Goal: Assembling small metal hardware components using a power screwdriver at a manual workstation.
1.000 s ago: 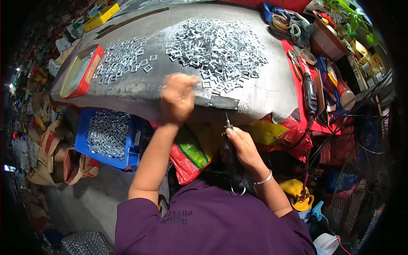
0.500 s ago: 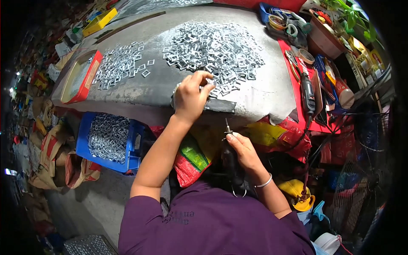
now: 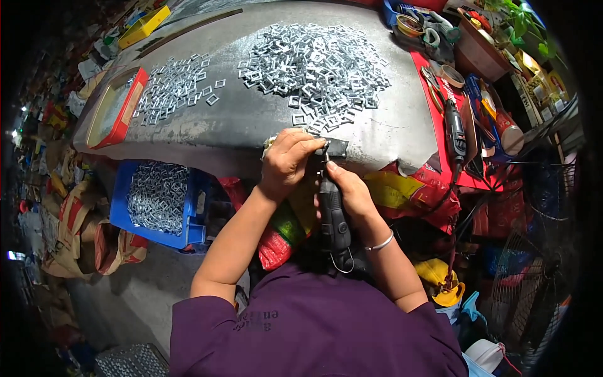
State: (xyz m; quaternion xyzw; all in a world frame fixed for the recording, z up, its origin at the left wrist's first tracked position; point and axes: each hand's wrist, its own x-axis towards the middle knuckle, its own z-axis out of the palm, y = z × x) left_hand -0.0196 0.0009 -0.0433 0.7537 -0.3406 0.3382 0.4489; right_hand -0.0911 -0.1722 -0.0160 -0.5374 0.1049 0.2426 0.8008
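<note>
Rotary tool (image 3: 333, 217) sits wrapped in your right hand (image 3: 353, 191) while your left hand (image 3: 287, 162) pinches a small metal piece at the table (image 3: 389, 129) edge, so probably brace both wrists there.

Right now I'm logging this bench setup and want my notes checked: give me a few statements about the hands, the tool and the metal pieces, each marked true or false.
1. The right hand holds a dark rotary tool. True.
2. The left hand rests in the blue crate. False: it is at the near edge of the grey table, close against the tip of the tool.
3. The largest pile of small square metal pieces lies on the table beyond the hands. True.
4. The blue crate is empty. False: it holds more metal pieces.
5. A red-rimmed tray sits at the table's left end. True.
6. Both hands are gloved. False: they are bare; the right wrist wears a thin bracelet.
</note>
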